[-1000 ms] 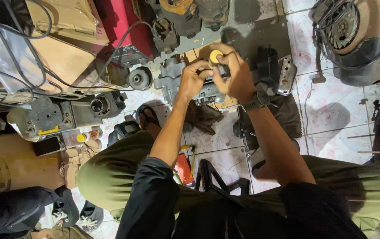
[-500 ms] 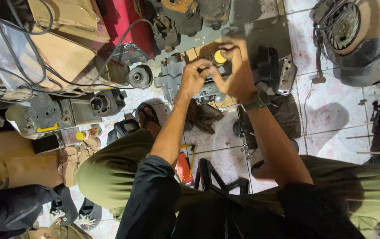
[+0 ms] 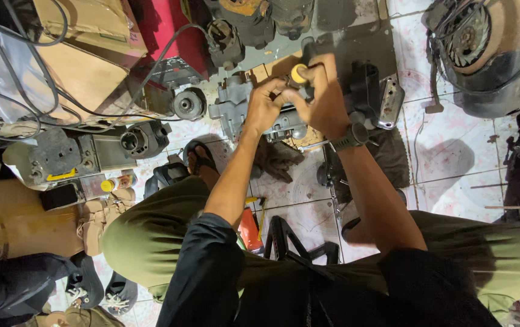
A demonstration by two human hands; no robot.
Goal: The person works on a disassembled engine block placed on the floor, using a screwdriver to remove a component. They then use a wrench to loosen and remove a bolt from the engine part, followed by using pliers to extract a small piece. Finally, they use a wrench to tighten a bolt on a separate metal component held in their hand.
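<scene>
Both arms extended forward: right hand (image 3: 326, 103) pinches a yellow-capped black tool handle (image 3: 300, 74); left hand (image 3: 264, 106) grips the grey metal engine casing (image 3: 229, 112), fingers curled.

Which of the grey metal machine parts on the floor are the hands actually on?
The grey cast housing at top centre, under the left hand and right hand, which hold a yellow-capped tool. The round pulley part and cylinder block lie untouched farther left.

Under the left hand (image 3: 264, 108) lies a matt grey cast-metal housing (image 3: 235, 112), rough and grimy. The right hand (image 3: 326, 103) closes on a tool with a smooth yellow plastic cap (image 3: 298, 73). Beyond the grip sits plain brown cardboard (image 3: 269, 69); below it, glossy white floor tiles (image 3: 447, 163), stained.
</scene>
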